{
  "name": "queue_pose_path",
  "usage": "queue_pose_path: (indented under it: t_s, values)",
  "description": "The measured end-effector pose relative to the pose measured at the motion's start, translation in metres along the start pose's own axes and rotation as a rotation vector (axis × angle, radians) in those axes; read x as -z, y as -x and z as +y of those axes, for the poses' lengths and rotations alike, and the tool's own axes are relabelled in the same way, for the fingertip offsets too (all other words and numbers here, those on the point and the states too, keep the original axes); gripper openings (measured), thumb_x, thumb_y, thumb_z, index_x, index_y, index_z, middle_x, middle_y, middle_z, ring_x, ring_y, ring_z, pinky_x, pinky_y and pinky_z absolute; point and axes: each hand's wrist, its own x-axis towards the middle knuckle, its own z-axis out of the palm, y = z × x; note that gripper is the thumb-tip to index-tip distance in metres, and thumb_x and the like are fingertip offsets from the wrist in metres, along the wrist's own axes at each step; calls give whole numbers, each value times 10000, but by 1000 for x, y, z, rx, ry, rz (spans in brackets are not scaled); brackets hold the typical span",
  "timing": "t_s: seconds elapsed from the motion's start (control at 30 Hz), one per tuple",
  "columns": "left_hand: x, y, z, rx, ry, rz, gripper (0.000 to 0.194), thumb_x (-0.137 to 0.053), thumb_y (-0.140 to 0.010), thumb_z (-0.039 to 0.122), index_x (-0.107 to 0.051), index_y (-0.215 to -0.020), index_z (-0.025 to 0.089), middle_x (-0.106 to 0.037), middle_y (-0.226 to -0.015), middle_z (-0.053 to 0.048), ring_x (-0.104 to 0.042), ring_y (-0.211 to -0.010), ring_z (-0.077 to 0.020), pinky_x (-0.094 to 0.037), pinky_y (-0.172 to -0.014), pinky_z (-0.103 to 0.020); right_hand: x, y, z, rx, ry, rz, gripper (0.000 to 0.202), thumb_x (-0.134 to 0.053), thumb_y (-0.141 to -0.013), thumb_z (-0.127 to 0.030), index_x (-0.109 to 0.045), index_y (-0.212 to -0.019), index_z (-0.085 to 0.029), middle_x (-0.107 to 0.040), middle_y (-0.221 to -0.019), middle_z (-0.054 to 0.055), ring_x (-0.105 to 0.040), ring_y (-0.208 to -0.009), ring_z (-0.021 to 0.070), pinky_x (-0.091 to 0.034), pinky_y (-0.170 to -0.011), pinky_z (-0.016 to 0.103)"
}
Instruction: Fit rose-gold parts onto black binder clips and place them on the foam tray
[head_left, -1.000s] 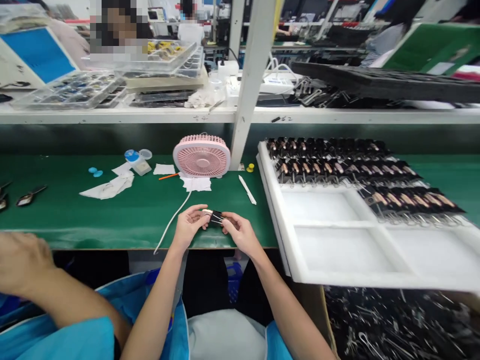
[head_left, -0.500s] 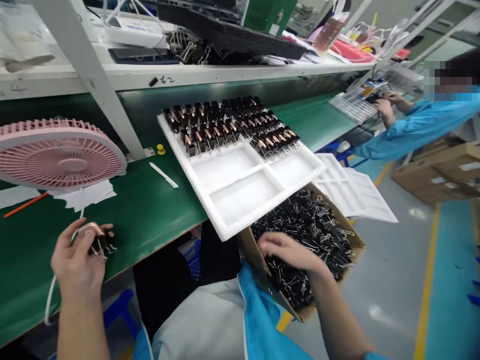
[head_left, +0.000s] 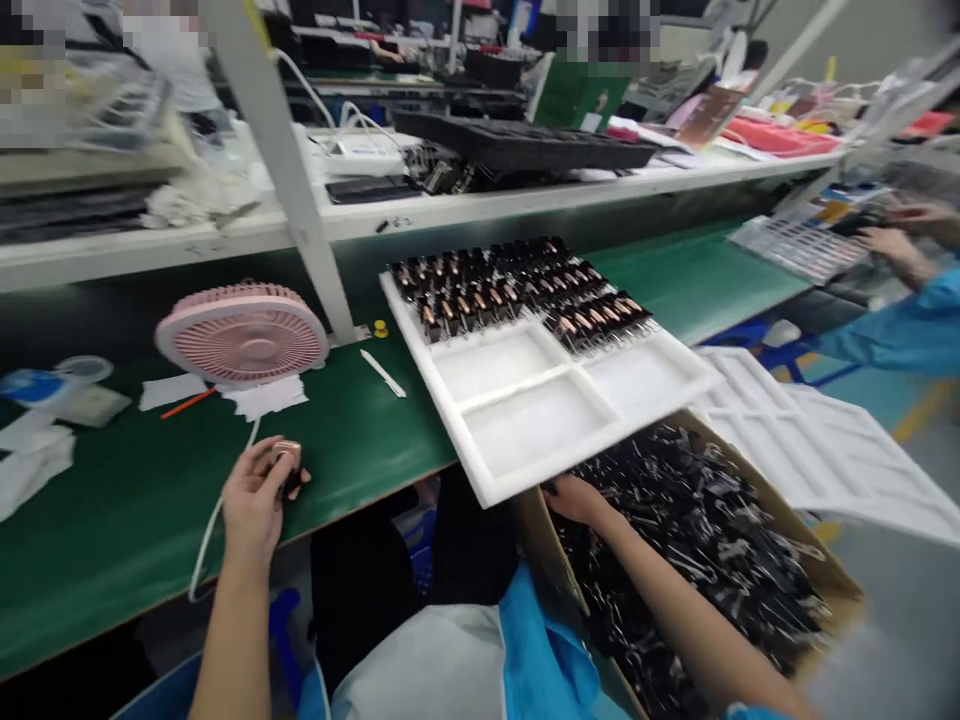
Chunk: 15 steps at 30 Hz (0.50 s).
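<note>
My left hand (head_left: 255,495) holds a small part with a rose-gold piece clamped in a black binder clip (head_left: 288,458), just above the front edge of the green bench (head_left: 360,440). My right hand (head_left: 576,496) reaches down into a cardboard box (head_left: 787,520) full of loose black binder clips (head_left: 697,530), right under the near edge of a white foam tray (head_left: 525,430). Its fingers are half hidden among the clips, so what they grip cannot be told. The tray's far rows hold several clipped parts (head_left: 510,285).
A pink fan (head_left: 241,333) with a white cable stands behind my left hand. A white stick (head_left: 382,373), paper scraps and small containers lie on the bench. Empty white foam trays (head_left: 817,440) lie right of the box. Another person's sleeve (head_left: 900,320) is at far right.
My right hand left the clipped part and went down to the right into the box of clips. My left hand kept the part. The view swung right, then a little back.
</note>
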Motion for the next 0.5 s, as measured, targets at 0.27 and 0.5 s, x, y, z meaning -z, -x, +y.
queue_pose_path:
  t_s: [0.27, 0.5]
  values:
    - [5, 6, -4, 9, 14, -36, 528, -887, -748, 424, -633, -1134, 168, -723, -964, -66, -669, -563, -159, -385, -393, -204, -8, -2, 10, 188, 13, -5, 397, -598, -820, -442, -786, -1140, -301, -770, -1059, 140, -703, -1075, 436, -566, -883, 458]
    - [8, 10, -5, 24, 40, -32, 546, -887, -733, 465, -639, -1109, 157, -719, -938, -75, -657, -545, -154, -378, -416, -214, -9, -12, 13, 346, 7, 54, 455, -634, -615, -497, -792, -1039, -451, -773, -911, 85, -708, -1050, 447, -599, -921, 474]
